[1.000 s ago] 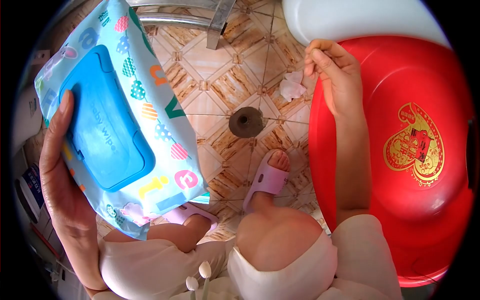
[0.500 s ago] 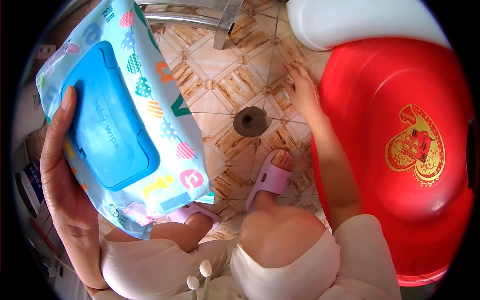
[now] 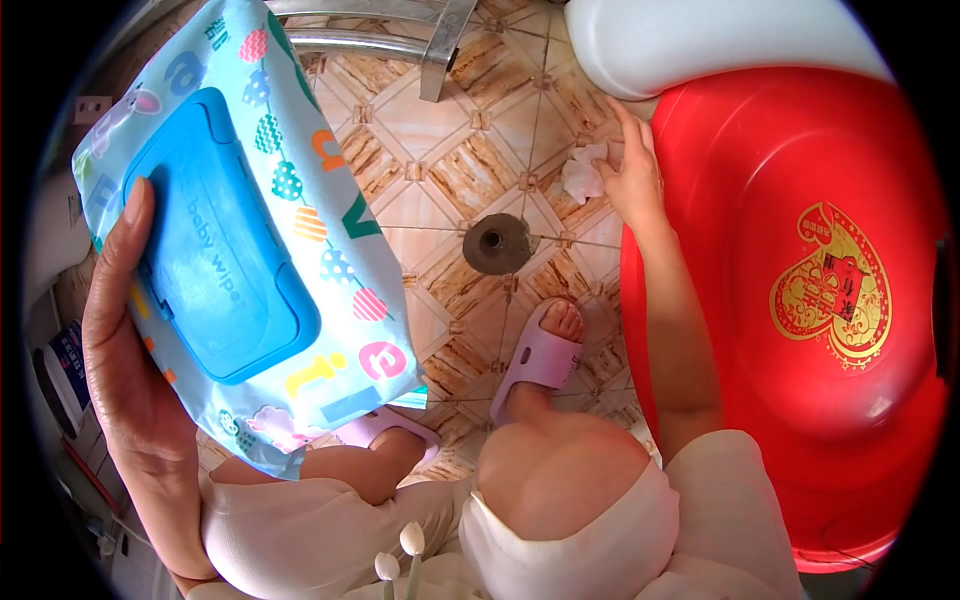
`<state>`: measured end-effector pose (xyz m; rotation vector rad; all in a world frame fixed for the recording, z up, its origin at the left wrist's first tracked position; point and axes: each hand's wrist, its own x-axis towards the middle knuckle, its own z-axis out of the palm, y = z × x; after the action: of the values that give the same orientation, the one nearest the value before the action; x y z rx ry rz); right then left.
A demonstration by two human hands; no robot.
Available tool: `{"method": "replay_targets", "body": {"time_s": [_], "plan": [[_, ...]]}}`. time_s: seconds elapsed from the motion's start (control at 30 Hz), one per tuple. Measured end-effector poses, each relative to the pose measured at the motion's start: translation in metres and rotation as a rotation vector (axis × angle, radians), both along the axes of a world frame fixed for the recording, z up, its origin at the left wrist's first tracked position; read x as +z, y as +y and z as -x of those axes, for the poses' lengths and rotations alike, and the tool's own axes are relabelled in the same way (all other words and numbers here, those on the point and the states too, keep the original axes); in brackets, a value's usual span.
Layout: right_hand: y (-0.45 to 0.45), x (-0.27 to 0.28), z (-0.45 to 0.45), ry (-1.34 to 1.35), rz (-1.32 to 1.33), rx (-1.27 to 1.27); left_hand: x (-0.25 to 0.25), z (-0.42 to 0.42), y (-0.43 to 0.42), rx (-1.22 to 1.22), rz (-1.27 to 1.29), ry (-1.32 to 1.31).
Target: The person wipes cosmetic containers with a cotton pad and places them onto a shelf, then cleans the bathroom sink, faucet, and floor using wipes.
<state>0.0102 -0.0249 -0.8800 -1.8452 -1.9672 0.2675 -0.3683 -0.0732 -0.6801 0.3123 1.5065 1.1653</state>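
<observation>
My left hand point(image 3: 135, 340) grips the side of a light-blue pack of baby wipes point(image 3: 350, 300), its thumb lying on the edge of the closed blue lid point(image 3: 225, 240). The pack is tilted and printed with coloured letters. Low over the tiled floor, my right hand point(image 3: 637, 180) is beside the red basin point(image 3: 700, 270). A crumpled pale-pink tissue or wipe point(image 3: 583, 173) is at its thumb and appears pinched there; the other fingertips are partly hidden.
A round drain point(image 3: 497, 244) with a dark hole sits in the tiled floor point(image 3: 420, 130). A white rounded fixture point(image 3: 720, 40) stands behind the basin. Metal legs point(image 3: 440, 50) rise at the top. My foot in a pink slipper point(image 3: 540, 355) is near the drain.
My right hand has shifted right towards the basin and its fingers have curled. The crumpled pale tissue or wipe now shows at its thumb. The left hand and pack stay nearly still.
</observation>
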Motion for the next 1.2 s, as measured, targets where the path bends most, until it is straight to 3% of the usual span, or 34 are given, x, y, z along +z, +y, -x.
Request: {"method": "replay_targets", "body": {"time_s": [0.07,0.2,0.3,0.4,0.47,0.5,0.6,0.63,0.7,0.77,0.8,0.87,0.9,0.97,1.03,1.1,1.2], "plan": [[0.000,-0.011,-0.004,0.229,0.062,-0.135,0.001,-0.003,0.000,0.011,-0.003,0.008],[-0.005,-0.025,-0.012,0.226,0.052,-0.188,0.000,0.011,-0.004,-0.080,-0.024,-0.130],[-0.005,-0.033,-0.019,0.098,0.074,-0.046,-0.001,0.009,-0.005,-0.084,-0.027,-0.098],[-0.004,-0.015,-0.005,0.281,-0.118,-0.051,-0.001,0.006,-0.005,-0.103,-0.040,-0.075],[-0.004,-0.010,-0.012,0.075,0.216,-0.318,0.000,0.008,-0.001,-0.102,-0.007,-0.120],[-0.004,-0.007,-0.012,0.074,0.216,-0.319,0.000,0.008,0.000,-0.098,0.026,-0.162],[-0.005,-0.002,-0.009,0.039,0.114,-0.368,-0.001,0.006,0.000,-0.028,0.011,-0.113],[-0.005,-0.003,-0.003,0.048,-0.139,-0.315,-0.001,0.007,0.000,-0.027,0.011,-0.115],[-0.008,-0.006,-0.003,0.056,-0.391,-0.258,-0.001,0.010,0.002,-0.066,0.028,-0.201],[-0.018,-0.018,-0.012,0.173,0.044,-0.393,-0.001,0.001,0.003,-0.039,0.024,-0.132],[-0.023,-0.019,-0.006,0.171,0.043,-0.395,-0.001,-0.002,0.003,-0.015,0.021,-0.065],[-0.033,-0.021,0.010,-0.081,0.189,-0.159,-0.001,0.004,0.003,-0.031,0.022,-0.102],[-0.036,-0.028,0.007,-0.082,0.187,-0.161,-0.001,0.006,0.003,-0.043,0.022,-0.135],[-0.045,-0.051,0.000,-0.331,0.133,-0.108,0.000,0.002,0.003,-0.035,0.023,-0.139],[-0.046,-0.049,-0.004,-0.270,0.043,-0.158,0.001,0.002,0.002,-0.021,0.026,-0.140],[-0.043,-0.035,-0.011,-0.039,0.187,-0.513,0.000,0.004,0.002,-0.049,0.038,-0.149],[-0.028,-0.002,-0.018,-0.031,0.106,-0.648,0.001,0.002,0.003,-0.068,0.034,-0.125]]}}
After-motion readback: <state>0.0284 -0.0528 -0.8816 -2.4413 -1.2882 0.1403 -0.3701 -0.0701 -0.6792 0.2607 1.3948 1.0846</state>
